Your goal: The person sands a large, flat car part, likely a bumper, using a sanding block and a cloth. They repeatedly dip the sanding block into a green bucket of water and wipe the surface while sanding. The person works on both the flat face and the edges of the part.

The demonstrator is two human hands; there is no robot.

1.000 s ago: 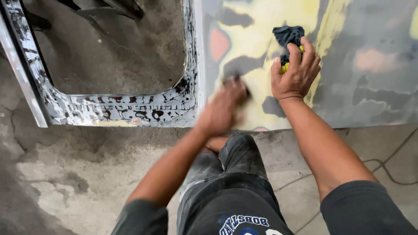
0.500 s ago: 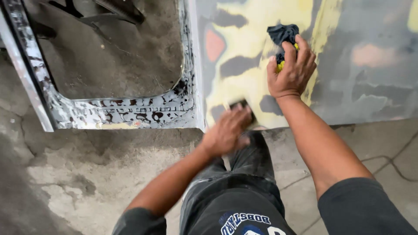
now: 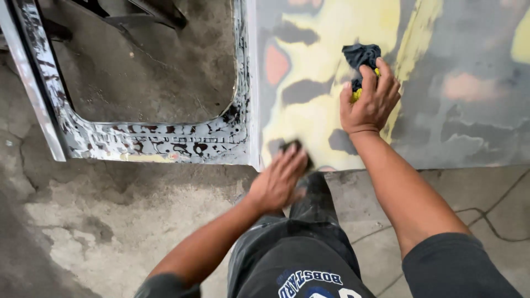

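1. Under my left hand (image 3: 279,179) I press a small dark sanding block (image 3: 293,149) flat against the patchy yellow-and-grey sanded car body panel (image 3: 469,94), near its lower edge, just beside the door opening.
2. My right hand (image 3: 369,102) pins a crumpled dark cloth with a yellow underside (image 3: 361,58) higher up that panel.

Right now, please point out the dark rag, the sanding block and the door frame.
rag (image 3: 360,55), head view, on its upper folds above the right hand's fingers
sanding block (image 3: 291,147), head view, on its dark top edge
door frame (image 3: 165,144), head view, on its lower rail
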